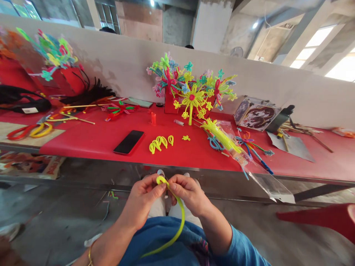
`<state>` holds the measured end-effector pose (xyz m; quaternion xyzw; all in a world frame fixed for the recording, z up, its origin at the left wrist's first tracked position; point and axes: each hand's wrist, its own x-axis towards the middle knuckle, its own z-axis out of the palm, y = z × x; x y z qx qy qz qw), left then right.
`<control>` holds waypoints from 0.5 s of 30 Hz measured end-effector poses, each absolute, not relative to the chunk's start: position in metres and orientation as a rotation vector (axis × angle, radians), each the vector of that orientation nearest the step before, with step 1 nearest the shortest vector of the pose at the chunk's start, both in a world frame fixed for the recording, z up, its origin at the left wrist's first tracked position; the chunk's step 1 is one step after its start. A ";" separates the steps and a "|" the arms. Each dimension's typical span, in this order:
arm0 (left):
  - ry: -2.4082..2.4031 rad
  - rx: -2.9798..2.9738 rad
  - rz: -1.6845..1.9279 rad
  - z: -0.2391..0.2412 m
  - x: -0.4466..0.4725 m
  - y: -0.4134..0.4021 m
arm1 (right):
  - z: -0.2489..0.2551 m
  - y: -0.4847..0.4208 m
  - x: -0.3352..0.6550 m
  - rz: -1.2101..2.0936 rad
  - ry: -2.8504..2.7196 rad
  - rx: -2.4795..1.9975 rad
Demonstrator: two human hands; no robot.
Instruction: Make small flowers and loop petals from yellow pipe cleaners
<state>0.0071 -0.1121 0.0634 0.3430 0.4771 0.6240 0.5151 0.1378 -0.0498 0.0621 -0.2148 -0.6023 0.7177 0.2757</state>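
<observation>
A yellow pipe cleaner (181, 218) is bent into a small loop at its upper end. My left hand (146, 194) pinches the loop's left side. On the other side, my right hand (188, 190) grips the same pipe cleaner where the loop meets its long tail, which curves down over my lap. Both hands are in front of the table edge. Beyond them on the red table (97, 136) lie several yellow pipe-cleaner loops (161, 143) and a small yellow flower (186, 138). A bundle of yellow pipe cleaners (222, 135) sticks out of a clear plastic sleeve (266, 177).
A black phone (129, 142) lies left of the loops. Scissors (30, 131) rest at the far left. Pipe-cleaner flowers (193, 96) fill a red box at the back against a pale partition (119, 62). A red stool (324, 220) stands at lower right.
</observation>
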 end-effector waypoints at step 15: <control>1.210 0.538 1.597 0.064 0.011 -0.107 | 0.064 -0.052 0.139 0.980 -2.072 -0.801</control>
